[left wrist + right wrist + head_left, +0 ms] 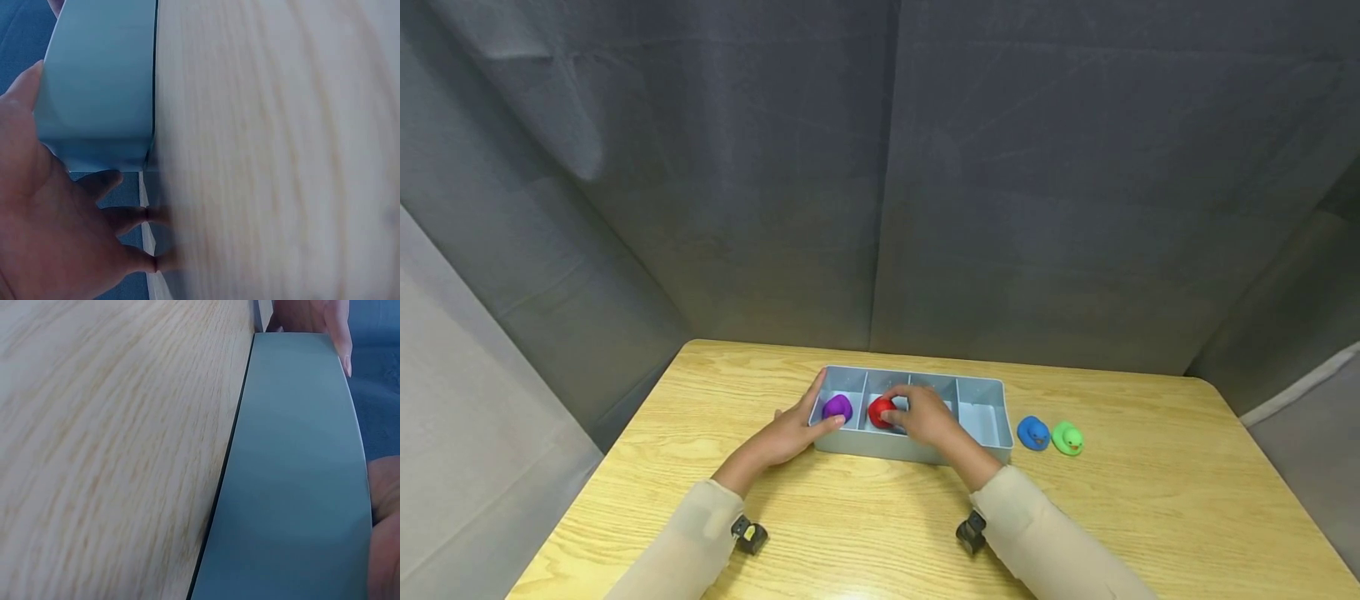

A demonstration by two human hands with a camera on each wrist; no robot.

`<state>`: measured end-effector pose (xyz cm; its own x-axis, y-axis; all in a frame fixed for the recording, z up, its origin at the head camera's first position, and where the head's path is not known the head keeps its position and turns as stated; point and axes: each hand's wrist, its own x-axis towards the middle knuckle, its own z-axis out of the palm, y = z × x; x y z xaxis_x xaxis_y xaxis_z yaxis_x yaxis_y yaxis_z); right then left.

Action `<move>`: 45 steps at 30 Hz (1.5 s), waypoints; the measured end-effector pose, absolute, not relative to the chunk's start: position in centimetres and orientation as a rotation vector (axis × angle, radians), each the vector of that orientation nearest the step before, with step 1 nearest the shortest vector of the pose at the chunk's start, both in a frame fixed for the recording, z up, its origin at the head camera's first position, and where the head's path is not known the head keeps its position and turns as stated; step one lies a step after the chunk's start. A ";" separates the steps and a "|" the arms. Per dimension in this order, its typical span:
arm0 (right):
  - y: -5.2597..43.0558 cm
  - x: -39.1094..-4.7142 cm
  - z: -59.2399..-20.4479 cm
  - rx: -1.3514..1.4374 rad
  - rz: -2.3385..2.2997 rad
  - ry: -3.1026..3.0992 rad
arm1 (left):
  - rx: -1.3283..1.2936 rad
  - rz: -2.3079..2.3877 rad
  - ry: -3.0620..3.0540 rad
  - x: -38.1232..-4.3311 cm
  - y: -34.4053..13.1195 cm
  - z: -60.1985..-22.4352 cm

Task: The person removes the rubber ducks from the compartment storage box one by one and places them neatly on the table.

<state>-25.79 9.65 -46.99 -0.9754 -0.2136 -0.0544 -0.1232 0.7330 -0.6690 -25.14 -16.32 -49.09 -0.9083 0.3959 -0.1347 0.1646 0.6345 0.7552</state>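
Observation:
A pale blue-grey box (880, 446) with several compartments in a row stands on the table. At its left end my left hand (787, 435) holds the corner, thumb over the front rim and fingers along the end wall; the left wrist view shows this hand (62, 231) against the box (100, 81). A purple rubber duck (837, 407) sits in the leftmost compartment. In the second compartment, my right hand (925, 414) pinches a red rubber duck (878, 411) between thumb and fingers. From the right wrist view, the box's front wall (287, 469) hides the ducks.
Right of the box, a blue rubber duck (1033, 433) and a green rubber duck (1067, 438) sit side by side on the wooden table (1150, 500). Grey curtains (1015, 208) hang behind the table and along its sides.

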 end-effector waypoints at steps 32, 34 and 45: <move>10.5 -25.2 -44.9 -0.279 -1.197 2.752 | 0.435 1.148 2.573 -25.2 -16.3 -49.2; 10.5 -25.1 -44.7 -0.280 -1.199 2.750 | 0.436 1.146 2.573 -25.1 -16.2 -49.1; 10.8 -24.8 -43.7 -0.324 -1.205 2.756 | 0.440 1.149 2.569 -25.2 -16.3 -49.2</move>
